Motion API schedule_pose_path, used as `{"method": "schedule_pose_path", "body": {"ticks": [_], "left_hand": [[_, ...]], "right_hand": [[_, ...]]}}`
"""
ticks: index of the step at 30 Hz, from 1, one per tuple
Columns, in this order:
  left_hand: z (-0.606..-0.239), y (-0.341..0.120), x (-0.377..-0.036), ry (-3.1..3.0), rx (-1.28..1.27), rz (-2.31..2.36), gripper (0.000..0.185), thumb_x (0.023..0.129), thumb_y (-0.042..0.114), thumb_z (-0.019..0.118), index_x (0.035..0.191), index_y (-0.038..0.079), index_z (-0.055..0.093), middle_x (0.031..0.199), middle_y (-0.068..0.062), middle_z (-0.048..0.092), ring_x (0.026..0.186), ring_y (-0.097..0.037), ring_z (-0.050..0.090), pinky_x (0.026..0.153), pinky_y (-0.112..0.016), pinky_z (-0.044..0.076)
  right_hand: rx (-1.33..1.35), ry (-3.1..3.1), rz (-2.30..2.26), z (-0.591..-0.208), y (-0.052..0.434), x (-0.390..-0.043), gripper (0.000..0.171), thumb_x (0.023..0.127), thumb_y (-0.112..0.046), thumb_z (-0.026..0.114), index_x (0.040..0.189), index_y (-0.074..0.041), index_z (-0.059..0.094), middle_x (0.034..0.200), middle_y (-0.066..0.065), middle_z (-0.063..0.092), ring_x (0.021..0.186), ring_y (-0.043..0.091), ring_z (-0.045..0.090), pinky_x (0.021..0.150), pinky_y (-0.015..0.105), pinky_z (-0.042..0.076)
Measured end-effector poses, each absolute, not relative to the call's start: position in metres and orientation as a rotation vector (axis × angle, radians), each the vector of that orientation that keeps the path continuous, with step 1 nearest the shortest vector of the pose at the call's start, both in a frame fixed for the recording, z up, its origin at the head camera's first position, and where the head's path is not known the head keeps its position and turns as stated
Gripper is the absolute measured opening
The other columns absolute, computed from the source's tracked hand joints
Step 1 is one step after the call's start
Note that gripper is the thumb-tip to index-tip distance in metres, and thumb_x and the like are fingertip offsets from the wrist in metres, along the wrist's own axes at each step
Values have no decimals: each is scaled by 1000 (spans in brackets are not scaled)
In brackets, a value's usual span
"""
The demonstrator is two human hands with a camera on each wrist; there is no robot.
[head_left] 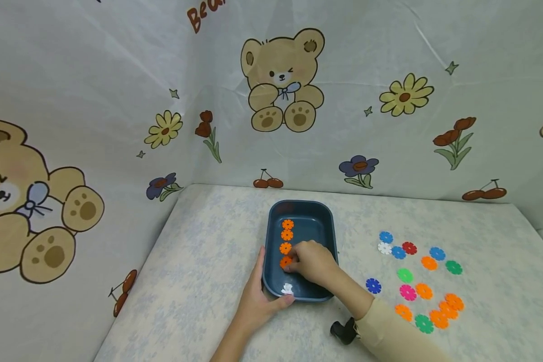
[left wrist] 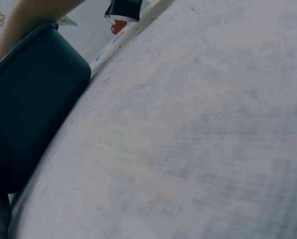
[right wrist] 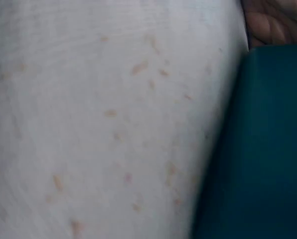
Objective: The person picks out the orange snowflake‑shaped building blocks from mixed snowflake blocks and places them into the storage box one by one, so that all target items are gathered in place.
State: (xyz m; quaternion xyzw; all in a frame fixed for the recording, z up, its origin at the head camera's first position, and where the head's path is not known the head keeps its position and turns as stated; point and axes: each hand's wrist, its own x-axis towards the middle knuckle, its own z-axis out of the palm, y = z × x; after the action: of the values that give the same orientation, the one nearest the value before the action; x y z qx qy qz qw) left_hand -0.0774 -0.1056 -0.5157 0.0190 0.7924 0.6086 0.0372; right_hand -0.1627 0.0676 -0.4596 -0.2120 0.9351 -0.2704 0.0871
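Note:
A dark blue rectangular tray (head_left: 317,236) stands on the table. In it several orange notched plastic discs (head_left: 287,235) lie in a column along the left side. My left hand (head_left: 257,300) grips the tray's near left corner, thumb at the near rim and fingers along the left wall. Inside the tray my right hand (head_left: 315,262) pinches the nearest orange disc (head_left: 285,262) of the column; its fingertips partly cover it. The left wrist view shows the tray's outer wall (left wrist: 39,99), and the right wrist view another dark teal wall (right wrist: 268,144) of it.
Loose notched discs in orange, blue, green, pink, red and white, such as a pink disc (head_left: 408,292), are scattered on the table to the right. A black device (head_left: 344,332) sits by the right sleeve (head_left: 389,327). A bear-print cloth (head_left: 366,45) hangs behind the table.

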Motion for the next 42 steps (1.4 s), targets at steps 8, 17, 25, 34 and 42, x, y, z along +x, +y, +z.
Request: {"method": "schedule_pose_path", "body": {"ticks": [8, 17, 25, 34, 42], "left_hand": [[-516, -105, -78, 2436, 74, 1873, 117, 76, 29, 87, 160, 33, 6, 164, 18, 13, 152, -11, 17, 121, -54, 23], [-519, -106, -78, 2449, 88, 1862, 118, 76, 31, 87, 161, 32, 5, 166, 14, 12, 153, -15, 19, 120, -55, 24], [-519, -105, -78, 2461, 92, 1869, 118, 75, 35, 88, 160, 33, 7, 165, 16, 14, 153, -14, 18, 120, -55, 25], [-520, -105, -77, 2482, 82, 1872, 121, 72, 30, 89, 161, 33, 7, 165, 14, 14, 153, -17, 18, 120, -57, 25], [-520, -104, -78, 2466, 70, 1868, 120, 72, 30, 89, 160, 34, 7, 164, 19, 13, 153, -12, 16, 122, -54, 22]], "right_hand": [[-597, 2946, -650, -464, 60, -165, 34, 71, -39, 88, 61, -17, 65, 53, -7, 52, 48, 10, 45, 42, 25, 35], [-597, 2949, -647, -463, 59, -165, 34, 70, -43, 88, 63, -17, 67, 54, -8, 53, 48, 10, 47, 43, 24, 37], [-624, 2941, -845, -433, 87, -153, 30, 80, -35, 83, 100, -14, 77, 68, -14, 60, 57, 3, 50, 53, 21, 43], [-417, 3079, -741, -415, 176, -148, 34, 91, -30, 73, 120, -12, 70, 101, 3, 71, 74, 16, 59, 62, 29, 51], [-144, 2909, -497, -442, 288, -148, 49, 93, -23, 68, 134, 0, 56, 106, 21, 66, 78, 25, 60, 60, 40, 54]]}}
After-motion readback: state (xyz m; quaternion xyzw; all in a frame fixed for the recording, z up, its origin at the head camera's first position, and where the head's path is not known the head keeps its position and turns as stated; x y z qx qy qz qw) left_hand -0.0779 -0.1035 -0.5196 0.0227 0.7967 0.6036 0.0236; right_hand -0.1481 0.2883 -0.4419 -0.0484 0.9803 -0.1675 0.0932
